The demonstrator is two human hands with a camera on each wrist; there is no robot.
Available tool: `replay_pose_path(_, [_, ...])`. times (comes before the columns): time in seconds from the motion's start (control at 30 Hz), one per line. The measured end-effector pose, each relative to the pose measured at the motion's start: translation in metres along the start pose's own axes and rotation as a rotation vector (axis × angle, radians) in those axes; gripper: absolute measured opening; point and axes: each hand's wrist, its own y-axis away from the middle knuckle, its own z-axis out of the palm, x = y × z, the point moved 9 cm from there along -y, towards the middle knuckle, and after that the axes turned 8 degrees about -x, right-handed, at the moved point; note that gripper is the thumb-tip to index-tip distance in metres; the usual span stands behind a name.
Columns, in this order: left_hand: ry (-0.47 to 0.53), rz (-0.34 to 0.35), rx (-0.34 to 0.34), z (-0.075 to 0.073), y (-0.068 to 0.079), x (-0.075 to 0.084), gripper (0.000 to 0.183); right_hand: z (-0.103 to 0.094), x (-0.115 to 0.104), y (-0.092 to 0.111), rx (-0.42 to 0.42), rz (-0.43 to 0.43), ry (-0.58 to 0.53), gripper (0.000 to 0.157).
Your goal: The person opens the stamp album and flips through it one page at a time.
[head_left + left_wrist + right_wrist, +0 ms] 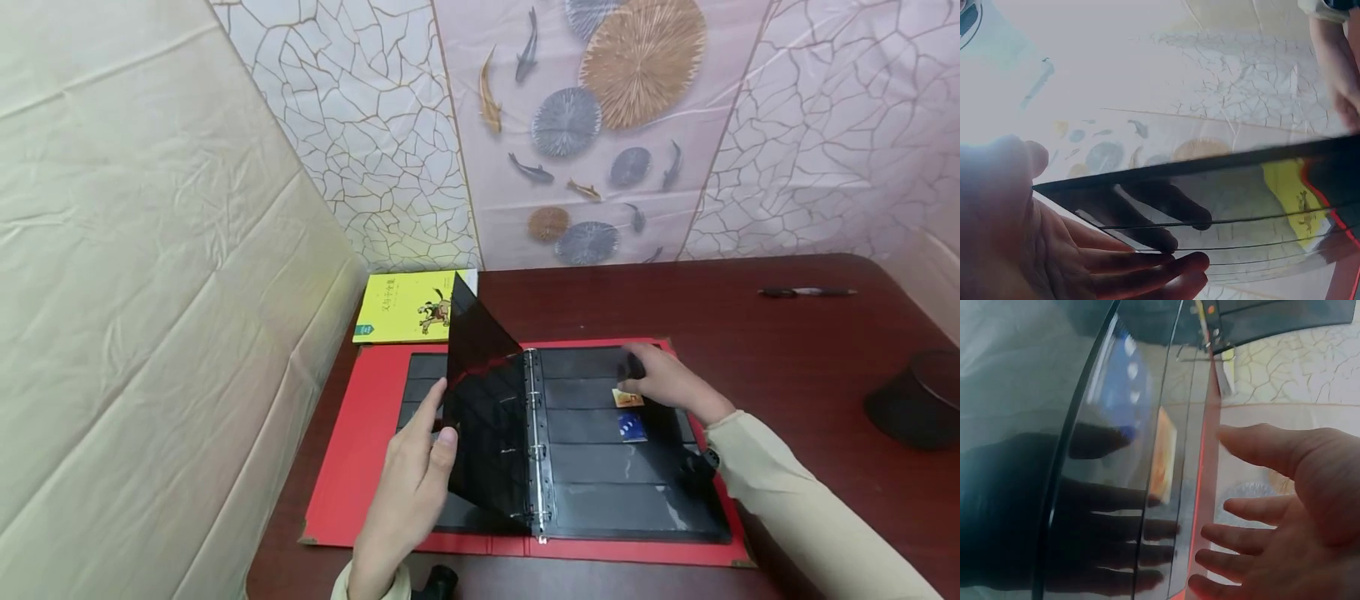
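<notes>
Red binder (352, 442) lies spread on the dark table (795, 367), its ring spine (534, 433) in the middle. Left of the spine, the left hand (411, 475), fingers straight, supports the edge of a raised dark page (487, 442). Right of the spine, the right hand (666, 382) (fingers spread, holding nothing) is near an orange-yellow card (628, 399); a blue card (632, 427) sits just beside that card, also right of the spine.
</notes>
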Motion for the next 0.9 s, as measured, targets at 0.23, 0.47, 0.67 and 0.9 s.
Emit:
replay_pose_path(0.23, [-0.045, -0.086, -0.023, -0.007, 0.003, -0.014, 0.06, 0.004, 0.017, -0.004, -0.048, 0.075, 0.015, 0.082])
replay_pose_path(0.47, [-0.085, -0.226, -0.045, -0.012, 0.008, -0.032, 0.072, 0.005, 0.029, -0.003, -0.071, 0.11, 0.074, 0.094])
replay_pose_path(0.67, [-0.107, -0.278, -0.042, -0.016, 0.014, -0.047, 0.074, 0.003, 0.031, -0.005, -0.069, 0.126, 0.035, 0.101])
replay_pose_path(0.9, [-0.2, -0.329, -0.055, -0.018, 0.016, -0.06, 0.07, 0.009, 0.036, -0.003, -0.06, 0.21, 0.068, 0.105])
